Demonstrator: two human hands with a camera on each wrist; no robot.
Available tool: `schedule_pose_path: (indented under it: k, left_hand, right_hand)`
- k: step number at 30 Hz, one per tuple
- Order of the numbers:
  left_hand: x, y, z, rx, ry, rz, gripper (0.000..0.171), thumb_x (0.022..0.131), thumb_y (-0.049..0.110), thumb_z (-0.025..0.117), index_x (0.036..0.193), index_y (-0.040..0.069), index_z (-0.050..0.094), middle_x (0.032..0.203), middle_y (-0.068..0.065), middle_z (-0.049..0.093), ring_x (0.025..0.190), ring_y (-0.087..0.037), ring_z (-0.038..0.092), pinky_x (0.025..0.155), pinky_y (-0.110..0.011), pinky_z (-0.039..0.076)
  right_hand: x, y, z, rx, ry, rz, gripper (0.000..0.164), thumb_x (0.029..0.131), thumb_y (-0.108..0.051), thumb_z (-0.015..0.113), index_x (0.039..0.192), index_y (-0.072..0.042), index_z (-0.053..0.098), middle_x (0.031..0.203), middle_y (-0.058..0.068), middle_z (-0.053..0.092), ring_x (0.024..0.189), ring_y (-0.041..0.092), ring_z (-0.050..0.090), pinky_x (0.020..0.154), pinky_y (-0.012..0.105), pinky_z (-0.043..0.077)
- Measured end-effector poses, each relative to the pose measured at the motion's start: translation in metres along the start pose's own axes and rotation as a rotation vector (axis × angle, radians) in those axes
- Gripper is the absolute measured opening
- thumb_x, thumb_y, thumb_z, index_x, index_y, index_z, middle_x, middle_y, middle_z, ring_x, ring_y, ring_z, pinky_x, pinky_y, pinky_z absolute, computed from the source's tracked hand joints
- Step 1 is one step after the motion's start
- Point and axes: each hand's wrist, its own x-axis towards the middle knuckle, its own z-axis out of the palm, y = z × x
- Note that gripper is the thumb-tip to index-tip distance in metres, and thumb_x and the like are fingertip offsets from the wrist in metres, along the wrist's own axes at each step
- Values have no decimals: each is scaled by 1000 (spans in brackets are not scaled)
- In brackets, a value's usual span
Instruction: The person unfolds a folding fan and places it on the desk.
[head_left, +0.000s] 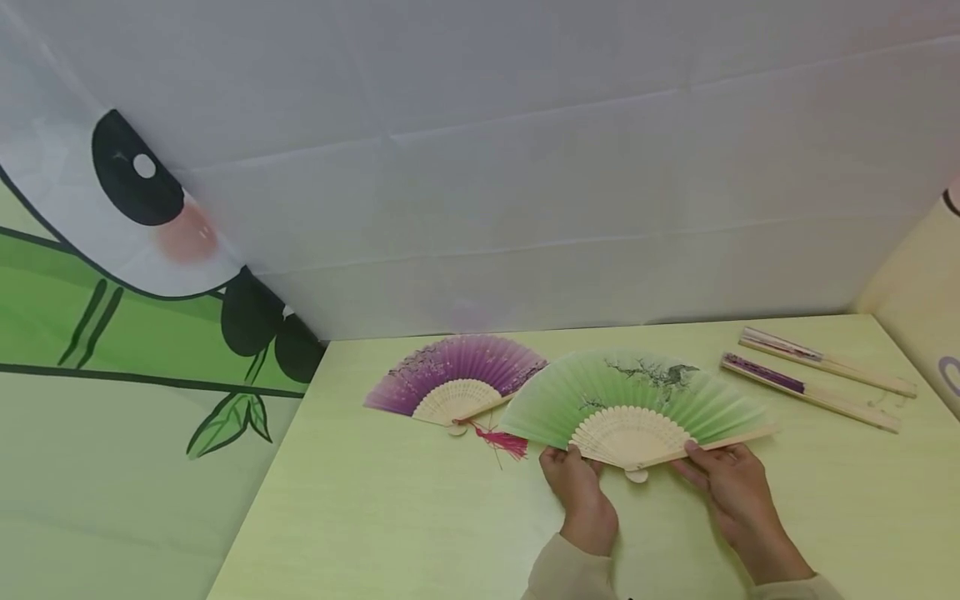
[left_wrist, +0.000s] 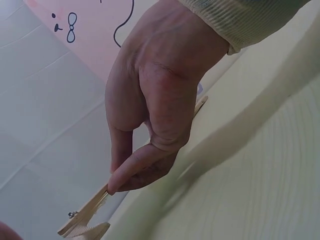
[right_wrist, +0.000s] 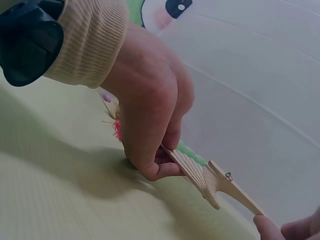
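Both hands hold an open green folding fan point(head_left: 555, 404) with a dark branch design and pale wooden ribs point(head_left: 630, 433), lifted over the near part of the table. My left hand point(head_left: 581, 496) pinches its left edge near the ribs, thumb on top. At the right outer stick, my right hand point(head_left: 738, 500) grips between thumb and fingers. The right wrist view shows the left hand point(right_wrist: 155, 95) across the ribs point(right_wrist: 192, 167) and a small metal rivet point(right_wrist: 228, 176) at the pivot. In the left wrist view the right hand point(left_wrist: 155, 105) pinches the stick point(left_wrist: 85, 212).
An open purple fan point(head_left: 457, 367) lies behind to the left, its pink tassel point(head_left: 506, 442) spread on the table point(head_left: 360, 517). Two folded fans point(head_left: 810, 396) lie at the back right. A white cloth wall point(head_left: 525, 208) rises behind the table; a cartoon-printed cloth point(head_left: 135, 317) hangs at the left.
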Motion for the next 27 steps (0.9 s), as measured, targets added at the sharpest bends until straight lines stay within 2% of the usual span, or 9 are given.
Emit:
schedule_pose_path:
  k: [5,13,21,27]
  left_hand:
    - [0,2,-1,15,5,2,25,94,-6,30,119,-6,28,110,-23,44,92,-27,54,71,-34,52]
    - [0,2,-1,46,9,7,22,93,-8,32,114,-4,28,103,-19,40,86,-23,49,65,-31,48]
    - [0,2,1,19,-14,19,37,85,-15,32,120,-5,24,115,-25,41,98,-32,53,77,-38,52]
    - [-1,3,2,13,-14,27,42,81,-13,38,120,-7,22,115,-26,42,98,-31,52,81,-39,50]
  right_hand:
    - [2,3,1,17,-9,4,32,94,-5,51,115,-5,27,110,9,44,94,10,60,92,34,46]
    - [4,5,-1,-13,-3,-2,36,96,-6,48,123,-3,24,119,13,41,94,8,60,93,34,45]
    - [9,6,-5,-39,16,-16,48,96,-7,47,132,3,18,125,20,37,93,7,60,92,36,46]
    - [13,6,-10,-42,14,-33,57,97,-6,45,138,8,8,131,26,31,92,5,59,92,37,46]
